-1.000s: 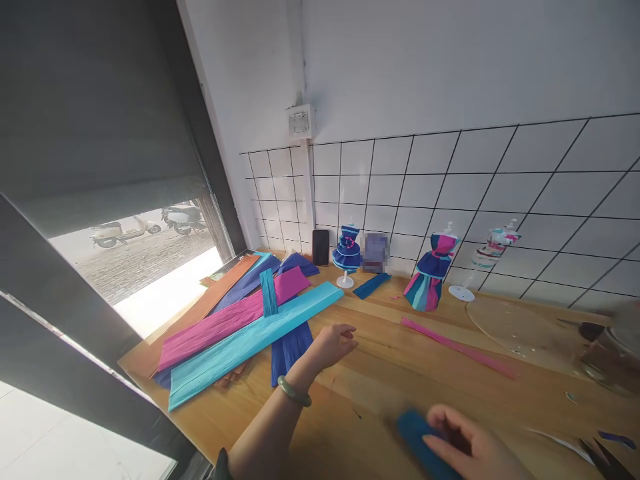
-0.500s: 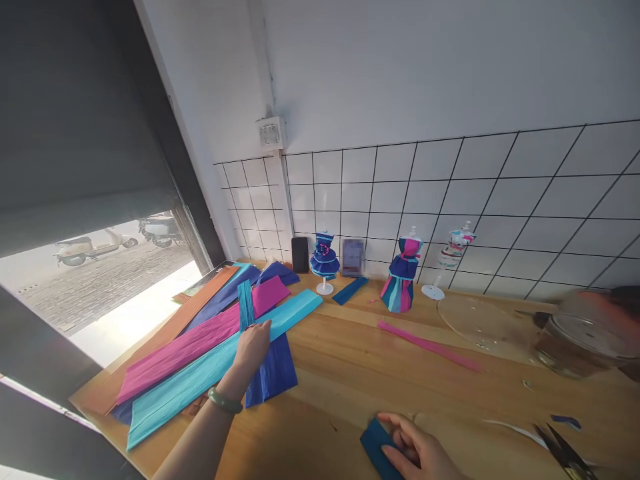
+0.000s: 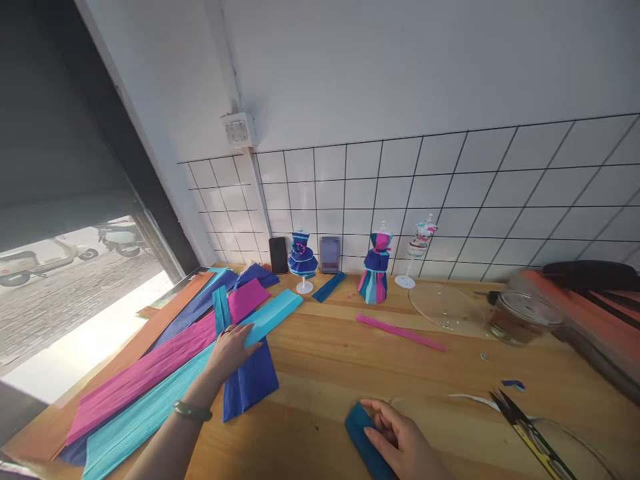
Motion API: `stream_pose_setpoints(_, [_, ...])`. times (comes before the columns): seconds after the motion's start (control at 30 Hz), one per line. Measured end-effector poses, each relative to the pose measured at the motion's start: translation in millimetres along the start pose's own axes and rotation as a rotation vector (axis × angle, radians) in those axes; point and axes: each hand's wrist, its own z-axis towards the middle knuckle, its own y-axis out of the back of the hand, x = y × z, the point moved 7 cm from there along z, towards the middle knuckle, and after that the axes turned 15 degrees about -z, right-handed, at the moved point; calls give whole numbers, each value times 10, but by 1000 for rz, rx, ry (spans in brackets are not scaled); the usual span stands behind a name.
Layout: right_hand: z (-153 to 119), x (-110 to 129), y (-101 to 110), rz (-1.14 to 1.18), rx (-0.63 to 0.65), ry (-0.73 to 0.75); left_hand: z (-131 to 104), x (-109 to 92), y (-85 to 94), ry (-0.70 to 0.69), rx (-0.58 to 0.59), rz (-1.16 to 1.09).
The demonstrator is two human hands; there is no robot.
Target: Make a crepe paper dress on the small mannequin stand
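Note:
My left hand rests on a light blue strip of crepe paper, its fingers stretched out and the thumb apart. Just beyond its knuckles a short teal strip lies across a magenta strip. A dark blue sheet is partly under the hand. Near the table's front edge my right hand is closed on a folded teal piece of crepe paper, held between thumb and fingers.
Small dress forms in paper dresses stand along the tiled wall, with another form beside them. Scissors lie at right front. A pink strip, a clear jar and an orange bag are on the table.
The view has swung to the right, showing more of the orange bag. My left hand's fingers lie flatter, with the thumb spread. My right hand keeps its hold on the teal piece.

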Motion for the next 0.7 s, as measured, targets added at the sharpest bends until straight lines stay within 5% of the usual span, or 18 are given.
stream_pose_setpoints(0.3, [25,-63,-11,31,-24,0,131,39,-72,-4,38,-95])
stream_pose_setpoints(0.7, [13,-11,41,7,-3,-35,131,403,244,171,-127,-472])
